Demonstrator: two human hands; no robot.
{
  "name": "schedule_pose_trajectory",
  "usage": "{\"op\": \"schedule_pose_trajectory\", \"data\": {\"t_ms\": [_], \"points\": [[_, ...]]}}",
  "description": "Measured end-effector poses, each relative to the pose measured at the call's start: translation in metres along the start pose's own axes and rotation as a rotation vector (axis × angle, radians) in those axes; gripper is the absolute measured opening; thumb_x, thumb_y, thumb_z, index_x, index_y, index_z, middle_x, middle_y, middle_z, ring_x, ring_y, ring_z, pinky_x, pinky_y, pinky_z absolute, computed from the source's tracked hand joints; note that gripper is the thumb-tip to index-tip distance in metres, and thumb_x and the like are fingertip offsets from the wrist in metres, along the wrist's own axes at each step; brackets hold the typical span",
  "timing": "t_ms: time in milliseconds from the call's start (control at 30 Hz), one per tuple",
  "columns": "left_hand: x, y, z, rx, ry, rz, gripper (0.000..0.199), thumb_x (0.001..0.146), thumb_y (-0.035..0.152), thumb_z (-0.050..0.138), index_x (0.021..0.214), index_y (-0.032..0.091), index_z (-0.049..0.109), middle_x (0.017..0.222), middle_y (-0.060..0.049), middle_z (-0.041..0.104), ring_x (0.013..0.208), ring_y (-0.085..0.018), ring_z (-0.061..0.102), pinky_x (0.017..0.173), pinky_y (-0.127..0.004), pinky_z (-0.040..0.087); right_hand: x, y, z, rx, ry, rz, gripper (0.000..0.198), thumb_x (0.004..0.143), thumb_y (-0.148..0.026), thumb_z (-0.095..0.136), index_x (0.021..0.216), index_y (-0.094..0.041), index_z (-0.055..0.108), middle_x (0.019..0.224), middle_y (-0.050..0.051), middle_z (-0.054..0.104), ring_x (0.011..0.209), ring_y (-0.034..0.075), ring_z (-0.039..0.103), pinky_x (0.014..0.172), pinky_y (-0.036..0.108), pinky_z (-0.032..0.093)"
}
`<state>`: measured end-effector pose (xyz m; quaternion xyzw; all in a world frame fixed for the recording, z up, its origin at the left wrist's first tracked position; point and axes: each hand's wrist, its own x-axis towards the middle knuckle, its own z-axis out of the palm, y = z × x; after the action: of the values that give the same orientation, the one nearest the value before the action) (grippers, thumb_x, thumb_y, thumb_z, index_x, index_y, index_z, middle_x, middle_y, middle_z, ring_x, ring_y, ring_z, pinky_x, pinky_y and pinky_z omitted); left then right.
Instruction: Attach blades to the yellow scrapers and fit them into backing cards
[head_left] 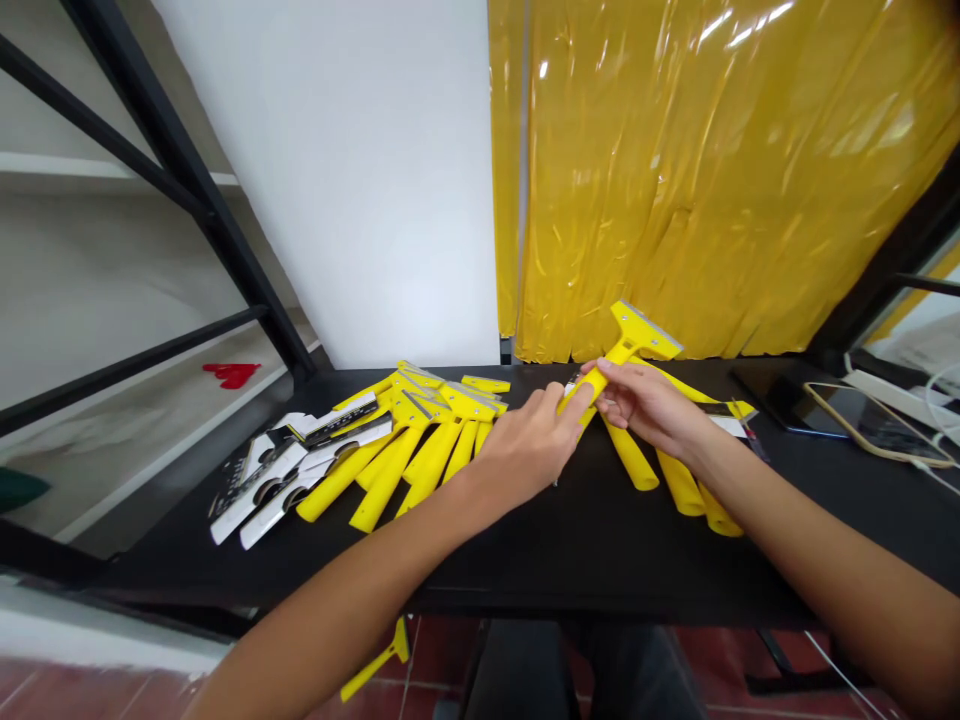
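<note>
My left hand (pixel 534 440) is wrapped round the handle of a yellow scraper (pixel 626 345), which tilts up and away to the right, its wide head with a metal blade edge at the top. The fingers of my right hand (pixel 641 402) are closed on the same scraper's handle, just below the head. Part of the handle is hidden by my hands. Left of my hands lies a pile of yellow scrapers (pixel 390 470), heads away from me. Several more yellow scrapers (pixel 679 485) lie under and beyond my right hand and forearm.
White and black printed card sleeves (pixel 281 480) lie at the left on the black table (pixel 600 570). Phones (pixel 874 415) and white cables (pixel 937 400) are at the right. One yellow scraper (pixel 379 660) shows below the table's front edge. A metal rack frame (pixel 225 240) stands left.
</note>
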<state>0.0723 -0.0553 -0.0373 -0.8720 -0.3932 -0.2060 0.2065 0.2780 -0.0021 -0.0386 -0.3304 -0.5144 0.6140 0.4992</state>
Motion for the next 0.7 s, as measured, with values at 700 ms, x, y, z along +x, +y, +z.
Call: {"op": "schedule_pose_trajectory", "data": {"t_ms": [700], "points": [[-0.105, -0.091, -0.059, 0.335, 0.329, -0.064, 0.019, 0.096, 0.018, 0.059, 0.105, 0.023, 0.074, 0.079, -0.004, 0.074, 0.073, -0.021, 0.070, 0.070, -0.035, 0.055, 0.003, -0.006, -0.014, -0.041, 0.074, -0.069, 0.035, 0.082, -0.046, 0.082, 0.093, -0.014, 0.074, 0.065, 0.004, 0.066, 0.050, 0.010, 0.054, 0.042, 0.020, 0.045]]}}
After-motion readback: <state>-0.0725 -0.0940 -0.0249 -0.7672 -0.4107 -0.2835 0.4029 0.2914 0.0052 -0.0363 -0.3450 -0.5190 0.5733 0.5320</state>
